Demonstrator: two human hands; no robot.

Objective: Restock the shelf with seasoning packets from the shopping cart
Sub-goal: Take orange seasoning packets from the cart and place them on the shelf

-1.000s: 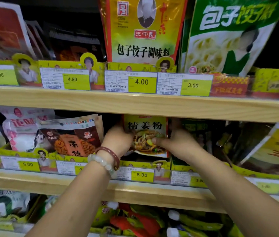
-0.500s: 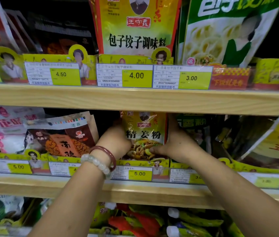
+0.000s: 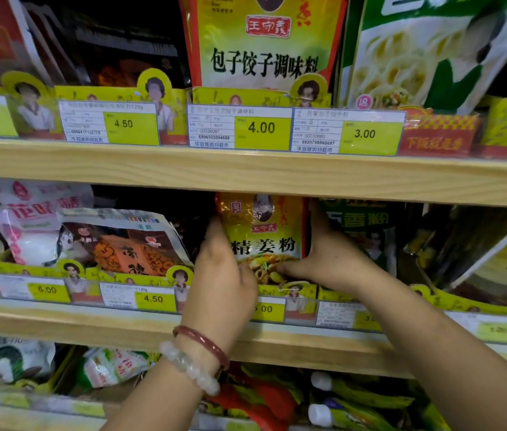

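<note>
A yellow ginger-powder seasoning packet [image 3: 263,234] stands upright in the middle shelf [image 3: 121,325], its top just under the shelf board above. My left hand [image 3: 219,275] grips its left edge, thumb across the lower front. My right hand [image 3: 328,259] holds its right edge, thumb on the lower front and fingers behind. The packet's bottom is hidden behind the yellow display tray [image 3: 295,290]. No shopping cart is in view.
Left of the packet lie a brown-orange packet [image 3: 127,244] and pink-white bags [image 3: 28,222]. A green packet [image 3: 364,225] stands right behind my right hand. The upper shelf board [image 3: 246,172] hangs close above. Price tags line both shelf edges. More goods fill the bottom shelf.
The packet has come forward and lower in the slot, so its upper half now shows. Both hands stayed on its edges. The camera has moved closer.
</note>
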